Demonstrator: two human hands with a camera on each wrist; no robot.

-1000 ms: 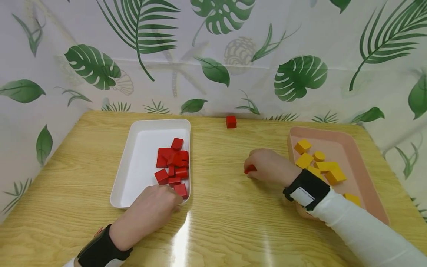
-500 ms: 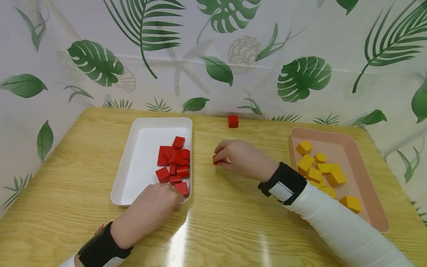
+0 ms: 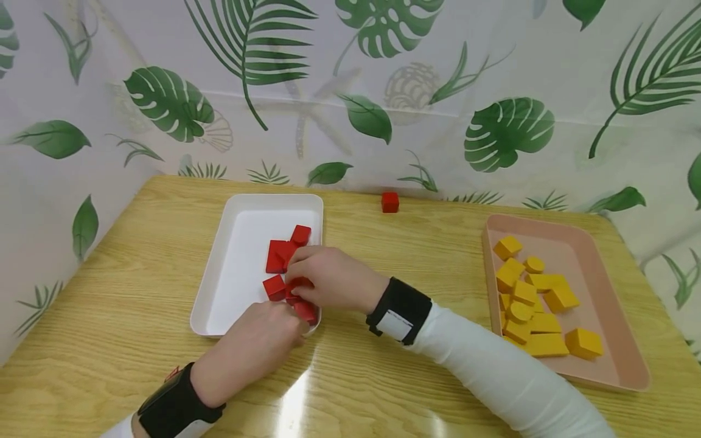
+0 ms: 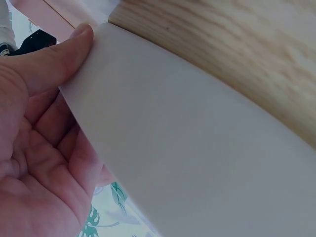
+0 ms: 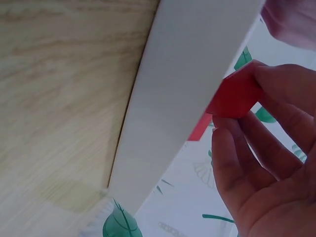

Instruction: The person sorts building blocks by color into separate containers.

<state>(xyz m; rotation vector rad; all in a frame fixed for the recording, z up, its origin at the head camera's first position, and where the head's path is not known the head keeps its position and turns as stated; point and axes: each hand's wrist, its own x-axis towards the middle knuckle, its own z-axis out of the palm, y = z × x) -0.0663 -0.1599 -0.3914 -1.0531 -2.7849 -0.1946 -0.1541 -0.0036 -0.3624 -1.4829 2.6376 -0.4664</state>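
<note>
My left hand point(image 3: 261, 340) grips the near right corner of a white tray point(image 3: 235, 255). In the left wrist view its thumb presses the outside of the tray wall point(image 4: 163, 123), with the fingers curled over the inside. Over the tray's right side, my right hand point(image 3: 335, 281) pinches a red block point(image 5: 239, 91) between thumb and fingers, close to the rim. Several red blocks point(image 3: 275, 257) lie in the right half of the tray, some hidden behind the hands.
A red cube point(image 3: 390, 202) stands at the table's back edge, by the leaf-print cloth point(image 3: 416, 134). To the right, a pink tray point(image 3: 621, 353) holds several yellow blocks point(image 3: 547, 345). The wooden table point(image 3: 416, 255) spans the gap between both trays.
My right hand has carried the red block leftward, from beside the pink tray across the table to over the white tray. The left hand keeps its grip on the corner.
</note>
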